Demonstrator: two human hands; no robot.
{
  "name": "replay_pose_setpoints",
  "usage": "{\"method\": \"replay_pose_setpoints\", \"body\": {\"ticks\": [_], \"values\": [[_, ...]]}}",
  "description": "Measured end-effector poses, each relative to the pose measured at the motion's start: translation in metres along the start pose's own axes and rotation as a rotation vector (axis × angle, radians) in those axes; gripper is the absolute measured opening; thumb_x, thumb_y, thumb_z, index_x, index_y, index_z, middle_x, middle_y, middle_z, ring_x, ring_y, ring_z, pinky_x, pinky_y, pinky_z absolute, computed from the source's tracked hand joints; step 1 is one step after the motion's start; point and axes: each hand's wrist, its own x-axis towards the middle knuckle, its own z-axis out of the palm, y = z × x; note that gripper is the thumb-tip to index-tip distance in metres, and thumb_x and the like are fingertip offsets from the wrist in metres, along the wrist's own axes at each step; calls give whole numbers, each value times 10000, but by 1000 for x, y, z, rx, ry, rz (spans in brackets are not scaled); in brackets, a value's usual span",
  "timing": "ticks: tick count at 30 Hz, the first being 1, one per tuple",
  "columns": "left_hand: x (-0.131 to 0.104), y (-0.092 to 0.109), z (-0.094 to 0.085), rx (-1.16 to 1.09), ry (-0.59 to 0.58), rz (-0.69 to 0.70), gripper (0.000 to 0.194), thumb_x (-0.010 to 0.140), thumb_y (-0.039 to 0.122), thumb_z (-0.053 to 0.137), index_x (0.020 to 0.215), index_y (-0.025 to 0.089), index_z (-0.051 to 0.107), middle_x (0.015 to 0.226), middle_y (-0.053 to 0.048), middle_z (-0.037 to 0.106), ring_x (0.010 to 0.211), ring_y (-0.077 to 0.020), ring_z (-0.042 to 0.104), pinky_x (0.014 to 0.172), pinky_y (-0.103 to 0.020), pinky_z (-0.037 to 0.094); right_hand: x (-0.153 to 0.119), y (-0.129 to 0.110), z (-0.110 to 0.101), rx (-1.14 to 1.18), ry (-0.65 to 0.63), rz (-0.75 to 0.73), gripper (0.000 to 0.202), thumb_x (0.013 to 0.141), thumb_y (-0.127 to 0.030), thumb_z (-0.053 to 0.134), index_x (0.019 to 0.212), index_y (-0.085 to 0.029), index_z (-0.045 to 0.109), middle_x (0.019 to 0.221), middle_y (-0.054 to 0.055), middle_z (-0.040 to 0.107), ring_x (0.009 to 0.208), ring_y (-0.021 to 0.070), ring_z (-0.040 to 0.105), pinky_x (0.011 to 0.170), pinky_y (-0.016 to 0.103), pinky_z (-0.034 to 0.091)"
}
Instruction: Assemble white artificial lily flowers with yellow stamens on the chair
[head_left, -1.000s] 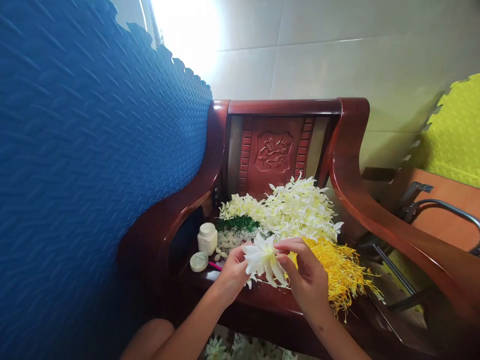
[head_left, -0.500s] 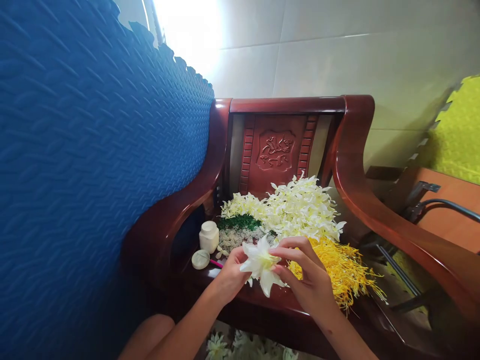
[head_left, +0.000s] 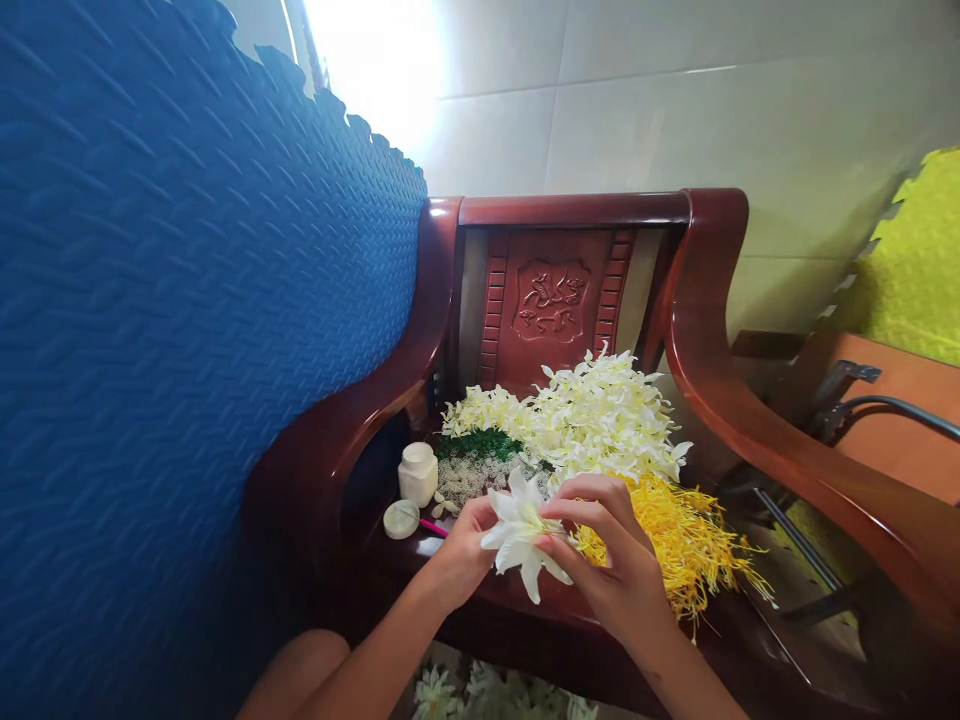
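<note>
Right thumb had shifted inward since the previous frame, nearer the centre of the white many-petalled fabric-like flower (head_left: pixel 513 530). Left hand (head_left: pixel 461 550) gripped it from the left, fingertips hidden behind the petals. Right hand (head_left: pixel 541 525) pinched its yellow-green middle between thumb and forefinger. Flower sat directly between the two, its central axis pointing toward the right hand; both touched it. Loose heap of yellow thread-like strands (head_left: pixel 701 555) lay just beyond the right hand on the glossy red-brown wooden armchair (head_left: pixel 555 355).

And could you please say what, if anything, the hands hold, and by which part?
A white flower: left hand at its petals, right hand at its yellowish centre.
</note>
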Motion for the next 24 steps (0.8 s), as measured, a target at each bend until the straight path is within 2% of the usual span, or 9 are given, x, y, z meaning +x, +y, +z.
{"method": "replay_pose_setpoints", "body": {"ticks": [7, 14, 24], "values": [[-1, 4, 3, -20, -28, 14, 258, 681, 343, 799, 842, 149, 745, 772, -53, 700, 731, -166, 623, 670, -225, 440, -3, 0, 0, 37, -34, -26, 280, 854, -200, 651, 1110, -303, 600, 963, 58, 604, 961, 239, 548, 816, 432, 461], [1, 1, 2, -65, -38, 4, 266, 673, 339, 806, 834, 138, 741, 746, -45, 680, 704, -148, 596, 672, -224, 431, -4, -2, 3, 68, -35, -20, 227, 868, -166, 624, 1056, -294, 617, 933, 48, 606, 905, 219, 564, 798, 417, 461], [3, -4, -3, -102, -34, 31, 336, 675, 391, 807, 831, 105, 723, 734, -51, 655, 694, -136, 556, 644, -216, 409, -5, -5, 8, 85, 37, -28, 286, 826, -75, 642, 1051, -252, 643, 940, 45, 598, 919, 208, 567, 785, 385, 472]]}}
